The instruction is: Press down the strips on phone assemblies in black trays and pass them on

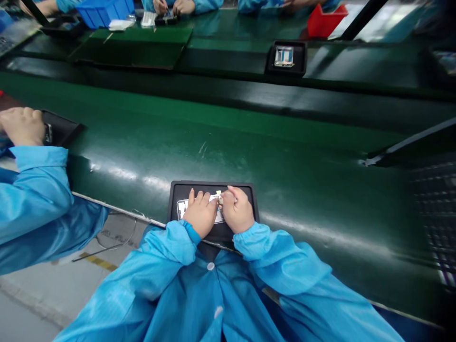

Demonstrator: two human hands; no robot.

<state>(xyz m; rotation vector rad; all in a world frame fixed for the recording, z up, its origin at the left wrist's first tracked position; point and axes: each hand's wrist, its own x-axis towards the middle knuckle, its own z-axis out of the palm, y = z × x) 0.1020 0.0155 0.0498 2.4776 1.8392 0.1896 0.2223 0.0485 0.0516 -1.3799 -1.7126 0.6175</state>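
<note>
A thin phone frame (181, 207) with a silvery rim and white parts lies flat in a shallow black tray (213, 183) at the front edge of the bench. Over its middle rests my left hand (201, 213), fingers spread and pressing down on it. My right hand (238, 210) is closed in a pinch at the frame's right end, touching or very close to it. What the pinch holds is too small and hidden to name. A small pale yellow tab (218, 192) shows at the frame's top edge, between both hands.
To the left, a co-worker's hand (24, 126) works over another black tray (67, 128). Across the green bench (302, 156) are a black tray with a device (284, 56), a red bin (326, 21), a blue bin (105, 12) and other people's hands. A dark grid rack (438, 213) stands right.
</note>
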